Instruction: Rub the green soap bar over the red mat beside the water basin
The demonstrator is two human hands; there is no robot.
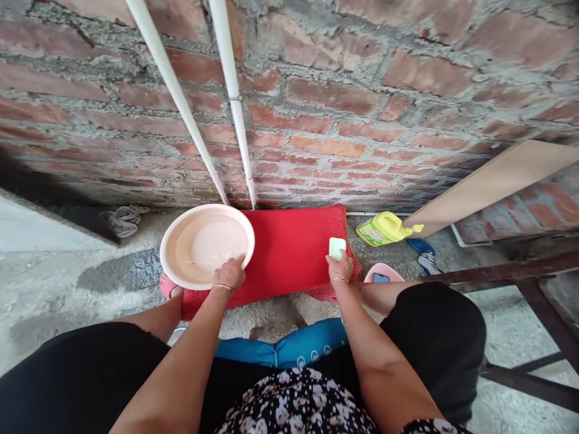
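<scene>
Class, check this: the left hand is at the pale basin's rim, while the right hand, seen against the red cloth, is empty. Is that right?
Not quite: in the head view, the right hand, seen against the red cloth, holds a pale green bar. The left hand is indeed at the rim of the pale basin.

Light moderate, soft, diffuse; deepest shadow far left, behind the pale panel (36,229). Faint sheen on wet floor patch (122,271). Black trousers (434,343) nearly featureless. Wide-angle stretch: brick wall (312,144) enlarged, softer toward upper corners; centre reasonably sharp
</scene>
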